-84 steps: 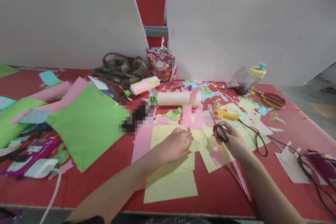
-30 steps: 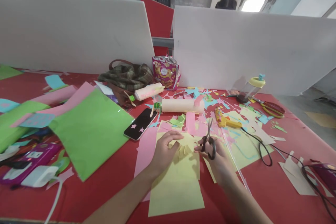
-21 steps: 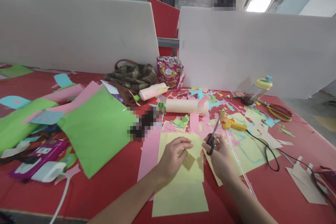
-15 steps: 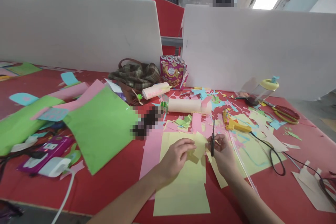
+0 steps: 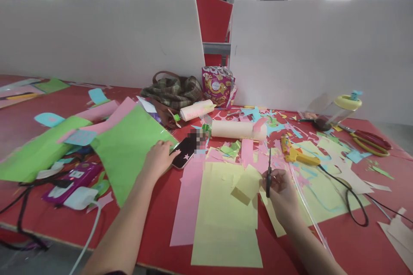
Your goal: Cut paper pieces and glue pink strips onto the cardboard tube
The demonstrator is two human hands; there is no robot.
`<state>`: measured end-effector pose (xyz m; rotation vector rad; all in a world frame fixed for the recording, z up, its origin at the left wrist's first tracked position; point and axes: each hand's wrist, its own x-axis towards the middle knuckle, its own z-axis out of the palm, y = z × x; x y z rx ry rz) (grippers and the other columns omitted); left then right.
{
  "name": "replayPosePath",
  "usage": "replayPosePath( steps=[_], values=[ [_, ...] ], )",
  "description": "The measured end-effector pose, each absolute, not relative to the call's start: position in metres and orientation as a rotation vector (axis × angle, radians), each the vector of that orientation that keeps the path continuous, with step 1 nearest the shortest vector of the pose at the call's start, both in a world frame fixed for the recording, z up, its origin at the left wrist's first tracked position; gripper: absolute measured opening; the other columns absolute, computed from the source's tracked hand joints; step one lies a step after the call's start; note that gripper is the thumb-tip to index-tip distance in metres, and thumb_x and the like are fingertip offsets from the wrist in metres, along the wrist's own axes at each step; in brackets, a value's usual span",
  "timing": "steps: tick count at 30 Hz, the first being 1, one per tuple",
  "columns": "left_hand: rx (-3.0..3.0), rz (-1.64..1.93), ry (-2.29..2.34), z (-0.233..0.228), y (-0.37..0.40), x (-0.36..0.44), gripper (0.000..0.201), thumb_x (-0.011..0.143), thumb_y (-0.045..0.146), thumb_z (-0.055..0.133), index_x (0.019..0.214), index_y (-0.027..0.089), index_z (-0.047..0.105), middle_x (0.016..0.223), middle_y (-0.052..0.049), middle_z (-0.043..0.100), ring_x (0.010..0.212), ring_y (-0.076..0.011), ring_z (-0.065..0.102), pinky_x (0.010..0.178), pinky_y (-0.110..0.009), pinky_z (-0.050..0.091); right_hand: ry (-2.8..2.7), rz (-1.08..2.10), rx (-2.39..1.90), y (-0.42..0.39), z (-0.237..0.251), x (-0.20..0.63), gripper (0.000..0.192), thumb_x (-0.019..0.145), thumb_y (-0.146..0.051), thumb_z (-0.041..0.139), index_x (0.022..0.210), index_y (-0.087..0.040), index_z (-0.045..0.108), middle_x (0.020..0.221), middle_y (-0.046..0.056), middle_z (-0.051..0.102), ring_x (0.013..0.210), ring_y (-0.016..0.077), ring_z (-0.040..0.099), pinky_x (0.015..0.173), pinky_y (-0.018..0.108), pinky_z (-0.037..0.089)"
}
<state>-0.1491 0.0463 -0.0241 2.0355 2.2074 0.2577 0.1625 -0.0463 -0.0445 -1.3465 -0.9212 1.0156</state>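
The left hand (image 5: 158,160) has left the paper. Half a second ago its fingers were pinching a small folded yellow paper piece (image 5: 245,187) against the right hand; now it has swung away to the left, and its fingertips rest at the near left end of the black smartphone with pink stars (image 5: 185,151), beside the big green paper sheet (image 5: 129,148). Its grip looks loosely open, closed around nothing that I can see.

The yellow piece now lies loose on the large pale yellow sheet (image 5: 226,215), just left of the right hand (image 5: 281,189). That hand's grip is curled through the handles of the small black-handled scissors (image 5: 269,171), the blades closed and pointing away towards the far side of the red surface (image 5: 322,249). So, as I read it, the cutting is paused and attention has gone to the phone.

Further off, a yellow glue gun (image 5: 295,154) lies right of the blade tips, and a cream paper roll (image 5: 237,129) lies beyond.
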Motion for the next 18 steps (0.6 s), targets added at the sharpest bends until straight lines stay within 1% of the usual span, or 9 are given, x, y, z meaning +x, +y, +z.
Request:
replayPosePath(
  steps=[2,6,8,11,14,18],
  values=[
    [1.951,0.242,2.152,-0.027,0.050,-0.153,0.029,0.070,0.039,0.046,0.084,0.014,0.054,0.088,-0.012,0.056,0.081,-0.0239,0.054,0.065,-0.029,0.041,-0.919,1.017,-1.333,-0.046,-0.044,0.162,0.026,0.059,-0.017,0.064,0.071,-0.023,0.042,0.071,-0.002,0.053,0.061,0.0111,0.049,0.055,0.025,0.040],
    [1.890,0.275,2.126,-0.033,0.056,-0.152,0.022,0.069,0.037,0.047,0.073,0.017,0.053,0.075,-0.007,0.060,0.068,-0.0196,0.056,0.056,-0.025,0.039,-0.928,1.018,-1.335,-0.046,-0.043,0.161,0.028,0.058,-0.016,0.064,0.072,-0.023,0.041,0.071,-0.001,0.052,0.061,0.0122,0.050,0.053,0.025,0.040],
    [1.859,0.309,2.134,-0.034,0.059,-0.152,0.019,0.069,0.036,0.047,0.069,0.017,0.052,0.070,-0.006,0.061,0.065,-0.0184,0.056,0.054,-0.024,0.038,-0.933,1.035,-1.331,-0.047,-0.042,0.162,0.028,0.058,-0.015,0.063,0.073,-0.023,0.041,0.070,-0.001,0.052,0.060,0.0120,0.050,0.052,0.025,0.040],
    [1.822,0.385,2.152,-0.034,0.062,-0.155,0.016,0.068,0.032,0.048,0.065,0.017,0.053,0.070,-0.005,0.063,0.066,-0.0177,0.057,0.055,-0.023,0.039,-0.944,1.072,-1.318,-0.046,-0.043,0.162,0.029,0.059,-0.016,0.063,0.074,-0.024,0.040,0.071,-0.002,0.052,0.058,0.0116,0.050,0.051,0.025,0.040],
    [1.814,0.488,2.184,-0.029,0.061,-0.152,0.014,0.069,0.030,0.047,0.065,0.018,0.053,0.072,-0.005,0.064,0.068,-0.0178,0.058,0.060,-0.024,0.040,-0.934,1.076,-1.316,-0.045,-0.046,0.162,0.031,0.057,-0.017,0.065,0.073,-0.024,0.040,0.070,-0.002,0.052,0.057,0.0119,0.050,0.050,0.025,0.040],
    [1.845,0.602,2.120,-0.015,0.047,-0.129,0.018,0.070,0.033,0.047,0.068,0.019,0.058,0.074,-0.003,0.065,0.068,-0.0163,0.059,0.063,-0.024,0.042,-0.939,1.071,-1.321,-0.046,-0.051,0.162,0.034,0.054,-0.016,0.067,0.074,-0.024,0.040,0.069,-0.001,0.053,0.057,0.0126,0.051,0.049,0.025,0.040]
  ],
)
